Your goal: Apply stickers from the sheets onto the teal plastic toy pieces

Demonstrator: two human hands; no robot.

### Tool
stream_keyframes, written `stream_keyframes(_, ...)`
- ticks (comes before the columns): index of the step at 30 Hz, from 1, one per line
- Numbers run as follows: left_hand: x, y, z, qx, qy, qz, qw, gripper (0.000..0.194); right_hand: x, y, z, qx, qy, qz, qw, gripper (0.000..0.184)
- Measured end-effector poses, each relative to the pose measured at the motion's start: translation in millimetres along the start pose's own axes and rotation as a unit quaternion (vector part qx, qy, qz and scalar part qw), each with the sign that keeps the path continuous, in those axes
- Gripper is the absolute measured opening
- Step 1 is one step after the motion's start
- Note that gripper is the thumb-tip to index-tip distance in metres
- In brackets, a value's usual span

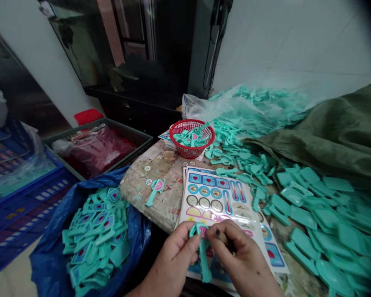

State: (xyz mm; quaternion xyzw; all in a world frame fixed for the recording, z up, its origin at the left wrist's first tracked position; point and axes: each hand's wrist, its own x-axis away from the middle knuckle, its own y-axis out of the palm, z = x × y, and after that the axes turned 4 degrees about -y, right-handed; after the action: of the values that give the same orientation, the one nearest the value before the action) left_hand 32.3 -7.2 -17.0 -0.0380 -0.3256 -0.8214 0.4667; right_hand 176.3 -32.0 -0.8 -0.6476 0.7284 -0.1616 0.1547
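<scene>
My left hand (176, 255) pinches a teal plastic toy piece (203, 247) with a round head and a long handle, held upright over the sticker sheet (218, 198). My right hand (239, 258) presses its fingertips against the round head, where a pink sticker shows, and also grips a thin dark tool (223, 237). Both hands are closed. A finished teal piece with a watermelon sticker (155, 189) lies on the worn board (160, 206) just beyond.
A red basket (190, 149) with teal pieces stands behind the sheet. A blue bag (92, 231) of stickered teal parts sits at the left. Heaps of plain teal parts (321, 214) cover the right, beside green cloth (336, 132). Crates stand at the far left.
</scene>
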Motion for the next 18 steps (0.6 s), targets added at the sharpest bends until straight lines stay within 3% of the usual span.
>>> stream_keyframes(9,1.9,-2.2,-0.8,-0.082,0.016,0.04,0.996,0.039,-1.5,1.7,-0.3,0.052,-0.044,0.029,0.997,0.014)
stream_keyframes(18,-0.2,-0.6,0.7,-0.12,0.047,0.034,0.991,0.023,-0.5,0.7,8.4,0.162,-0.111,0.02,0.98,0.01)
